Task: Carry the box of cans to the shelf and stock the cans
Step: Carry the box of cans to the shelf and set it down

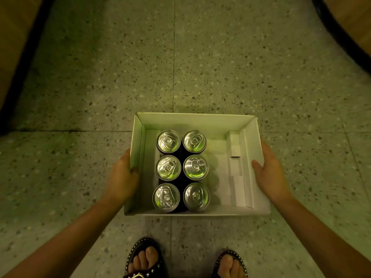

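- At the box's left wall: left hand (124, 173) grips from outside, thumb tip hooked over the rim and just inside, palm flat against the wall. Remaining fingers are hidden behind or under the cardboard; cannot tell how far they curl.
- Right hand (269, 174) mirrors it on the right wall: thumb laid along the inner face, pinching the wall against the palm. Other fingers are out of sight below.
- Both forearms are bare and run up from the lower corners of the view to meet the box at its sides.
- Box (192, 120): white cardboard, open top, held level between the two hands, above the floor and ahead of the feet.
- Six cans (168, 167) stand upright in the box's left half, two columns by three rows, packed touching. Silver tops with pull tabs unbroken, dark bodies.
- Right half of the box holds only a folded white cardboard insert (234, 157), lying along the right wall.
- Floor (200, 57): speckled terrazzo tiles with visible joints, lit greenish.
- Two black studded sandals (144, 259) at the bottom edge, toes pointing toward the box.
- Dark-edged brown surfaces (26, 57) cut across both upper corners; what they are cannot be told.
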Motion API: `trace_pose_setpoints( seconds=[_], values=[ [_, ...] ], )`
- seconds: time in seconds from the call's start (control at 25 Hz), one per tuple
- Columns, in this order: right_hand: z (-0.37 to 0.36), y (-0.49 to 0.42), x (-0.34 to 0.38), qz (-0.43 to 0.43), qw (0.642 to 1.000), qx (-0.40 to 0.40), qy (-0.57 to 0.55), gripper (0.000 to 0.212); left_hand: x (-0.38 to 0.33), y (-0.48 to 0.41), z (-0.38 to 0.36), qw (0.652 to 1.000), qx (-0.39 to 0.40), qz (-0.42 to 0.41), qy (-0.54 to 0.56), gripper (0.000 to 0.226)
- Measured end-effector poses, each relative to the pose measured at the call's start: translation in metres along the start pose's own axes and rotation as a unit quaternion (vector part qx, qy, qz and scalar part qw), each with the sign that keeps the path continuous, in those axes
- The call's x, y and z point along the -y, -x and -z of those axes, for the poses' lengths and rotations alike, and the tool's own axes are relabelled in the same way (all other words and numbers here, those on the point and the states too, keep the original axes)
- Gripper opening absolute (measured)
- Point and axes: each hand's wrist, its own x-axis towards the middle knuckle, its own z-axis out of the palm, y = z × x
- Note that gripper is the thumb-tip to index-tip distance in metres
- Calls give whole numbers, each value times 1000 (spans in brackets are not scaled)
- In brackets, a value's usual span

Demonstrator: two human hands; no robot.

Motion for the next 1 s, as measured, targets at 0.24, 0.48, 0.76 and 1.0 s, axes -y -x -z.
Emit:
trace_pose_setpoints(
  seconds=[0.24,0.48,0.76,1.0],
  values=[
    [77,-30,93,27,999,-20,6,56,-104,2,91,998,-38,-54,-16,44],
    [247,-9,284,80,996,-24,11,52,-267,74,263,997,-39,-68,-23,46],
    [451,42,494,98,993,-20,57,55,-450,183,472,996,-28,-84,-16,37],
    [569,65,635,112,985,-44,121,47,-566,239,611,993,-28,-111,-15,30]
  ],
)
